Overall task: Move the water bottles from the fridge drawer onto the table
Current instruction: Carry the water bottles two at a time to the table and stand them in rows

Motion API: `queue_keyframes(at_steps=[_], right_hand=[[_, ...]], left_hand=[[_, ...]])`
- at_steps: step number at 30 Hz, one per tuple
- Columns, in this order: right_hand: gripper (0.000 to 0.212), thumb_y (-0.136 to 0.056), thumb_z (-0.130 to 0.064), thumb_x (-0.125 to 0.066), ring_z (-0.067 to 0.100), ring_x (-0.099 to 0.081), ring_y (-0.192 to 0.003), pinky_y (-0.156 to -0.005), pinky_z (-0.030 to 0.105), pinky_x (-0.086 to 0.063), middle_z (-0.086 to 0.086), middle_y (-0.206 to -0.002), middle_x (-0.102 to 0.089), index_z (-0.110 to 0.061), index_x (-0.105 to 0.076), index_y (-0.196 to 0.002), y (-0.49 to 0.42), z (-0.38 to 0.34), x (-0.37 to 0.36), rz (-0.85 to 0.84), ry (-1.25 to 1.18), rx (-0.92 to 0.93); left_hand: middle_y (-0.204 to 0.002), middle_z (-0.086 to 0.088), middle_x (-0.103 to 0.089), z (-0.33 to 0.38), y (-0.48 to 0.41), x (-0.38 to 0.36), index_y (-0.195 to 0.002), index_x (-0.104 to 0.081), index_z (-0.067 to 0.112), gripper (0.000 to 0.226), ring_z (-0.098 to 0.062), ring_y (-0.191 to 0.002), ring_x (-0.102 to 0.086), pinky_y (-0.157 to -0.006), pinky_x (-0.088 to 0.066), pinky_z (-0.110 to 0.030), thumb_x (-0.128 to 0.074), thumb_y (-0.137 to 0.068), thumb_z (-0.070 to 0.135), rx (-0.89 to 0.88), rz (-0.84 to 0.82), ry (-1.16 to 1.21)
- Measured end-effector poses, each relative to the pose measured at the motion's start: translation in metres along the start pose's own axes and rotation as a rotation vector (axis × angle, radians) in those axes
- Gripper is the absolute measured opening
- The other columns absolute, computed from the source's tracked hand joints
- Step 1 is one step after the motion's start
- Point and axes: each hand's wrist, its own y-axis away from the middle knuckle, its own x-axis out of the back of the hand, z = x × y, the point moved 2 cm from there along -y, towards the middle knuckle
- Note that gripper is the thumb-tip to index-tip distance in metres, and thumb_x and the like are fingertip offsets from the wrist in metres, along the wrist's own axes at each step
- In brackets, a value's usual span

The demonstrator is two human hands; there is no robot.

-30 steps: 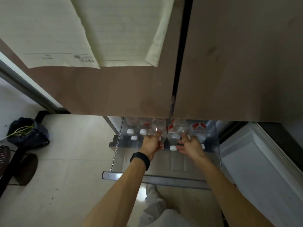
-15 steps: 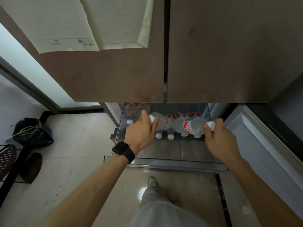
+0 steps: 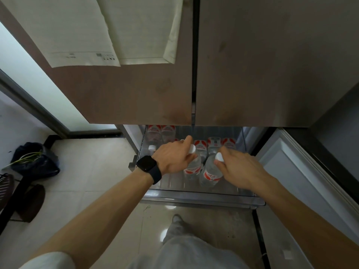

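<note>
The fridge drawer [image 3: 202,199] is pulled out below the closed fridge doors. My left hand [image 3: 172,158], with a black watch on its wrist, grips a clear water bottle [image 3: 192,167] with a red label just under its white cap. My right hand [image 3: 239,167] holds a second such bottle [image 3: 210,173] by its neck. Both bottles hang upright over the drawer's front half. Several more red-labelled bottles [image 3: 213,144] lie at the drawer's back, partly hidden under the doors. No table is in view.
Two brown fridge doors [image 3: 252,65] loom overhead, with papers [image 3: 108,32] stuck on the left one. A white open door panel [image 3: 303,171] stands at the right. On the tiled floor at left are a dark bag [image 3: 37,160] and a black rack [image 3: 7,191]. My leg [image 3: 184,241] is below.
Both hands have pulled back from the drawer's rear toward me. The two bottles, lying sideways half a second ago, now hang upright by their necks, closer together.
</note>
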Motion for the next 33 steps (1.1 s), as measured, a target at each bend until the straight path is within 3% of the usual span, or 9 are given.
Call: queue_keyframes(at_steps=[5,10,14,17,20,22,25,29,33], right_hand=[[0.031,-0.103,-0.045,-0.036,0.027,-0.062,-0.099,-0.066,0.034,-0.042,0.004,-0.128,-0.057,-0.024,-0.038,-0.126,-0.006,-0.007,-0.022,-0.011,-0.027,0.071],[0.037,-0.102,-0.050,-0.037,0.025,-0.062,-0.101,-0.075,0.040,-0.053,0.001,-0.135,-0.049,-0.032,-0.034,-0.134,-0.005,-0.016,-0.042,0.057,-0.221,0.061],[0.059,-0.095,-0.055,-0.051,0.025,-0.058,-0.118,-0.087,0.044,-0.053,-0.002,-0.149,-0.042,-0.038,-0.023,-0.144,-0.003,-0.007,-0.061,0.081,-0.440,-0.053],[0.083,-0.079,-0.065,-0.067,0.023,-0.052,-0.125,-0.097,0.044,-0.050,-0.002,-0.146,-0.039,-0.037,-0.026,-0.146,-0.003,0.002,-0.076,0.065,-0.587,-0.154],[0.095,-0.068,-0.057,-0.082,0.018,-0.045,-0.130,-0.105,0.044,-0.045,-0.005,-0.146,-0.035,-0.041,-0.029,-0.145,-0.009,0.003,-0.091,0.008,-0.718,-0.168],[0.095,-0.063,-0.046,-0.087,0.014,-0.051,-0.125,-0.099,0.041,-0.051,-0.009,-0.140,-0.045,-0.045,-0.032,-0.140,-0.016,0.000,-0.098,-0.023,-0.853,-0.159],[0.083,-0.068,-0.032,-0.088,0.010,-0.058,-0.114,-0.083,0.023,-0.051,-0.012,-0.128,-0.056,-0.041,-0.038,-0.134,-0.022,-0.003,-0.103,-0.010,-0.939,-0.175],[0.072,-0.073,-0.033,-0.085,0.003,-0.059,-0.102,-0.068,0.008,-0.040,-0.016,-0.117,-0.058,-0.033,-0.042,-0.131,-0.024,-0.003,-0.103,0.001,-0.908,-0.179],[0.068,-0.075,-0.027,-0.085,-0.003,-0.056,-0.095,-0.061,0.006,-0.041,-0.017,-0.112,-0.058,-0.031,-0.044,-0.129,-0.022,-0.004,-0.102,0.002,-0.932,-0.181]], left_hand=[[-0.111,-0.010,-0.059,-0.004,0.004,-0.026,-0.123,-0.036,0.015,0.033,-0.020,-0.076,-0.049,-0.064,-0.041,-0.035,-0.046,-0.104,0.039,0.017,-0.060,0.007],[-0.114,-0.011,-0.058,-0.015,0.007,-0.039,-0.129,-0.038,0.020,0.033,-0.026,-0.087,-0.058,-0.074,-0.053,-0.044,-0.047,-0.104,0.038,0.071,0.016,0.145],[-0.109,-0.003,-0.058,-0.022,0.007,-0.051,-0.138,-0.039,0.030,0.048,-0.020,-0.092,-0.059,-0.082,-0.056,-0.044,-0.060,-0.096,0.040,0.128,0.102,0.324],[-0.124,-0.001,-0.043,-0.025,0.005,-0.064,-0.136,-0.045,0.033,0.065,-0.020,-0.115,-0.047,-0.101,-0.047,-0.037,-0.076,-0.081,0.043,0.211,0.135,0.499],[-0.139,-0.002,-0.033,-0.024,-0.003,-0.077,-0.136,-0.043,0.038,0.084,-0.024,-0.132,-0.031,-0.111,-0.035,-0.038,-0.082,-0.063,0.045,0.285,0.085,0.616],[-0.135,0.003,-0.047,-0.022,-0.011,-0.085,-0.129,-0.046,0.038,0.082,-0.024,-0.128,-0.041,-0.107,-0.042,-0.049,-0.085,-0.057,0.043,0.261,0.082,0.669],[-0.119,0.009,-0.060,-0.022,-0.016,-0.092,-0.122,-0.052,0.028,0.070,-0.016,-0.111,-0.059,-0.095,-0.052,-0.047,-0.089,-0.064,0.031,0.275,0.125,0.695],[-0.122,0.009,-0.062,-0.022,-0.012,-0.097,-0.128,-0.053,0.023,0.068,-0.014,-0.111,-0.060,-0.097,-0.052,-0.040,-0.089,-0.071,0.027,0.269,0.149,0.694],[-0.120,0.009,-0.061,-0.017,-0.010,-0.095,-0.126,-0.052,0.024,0.063,-0.014,-0.109,-0.059,-0.095,-0.051,-0.036,-0.088,-0.074,0.023,0.288,0.177,0.726]])
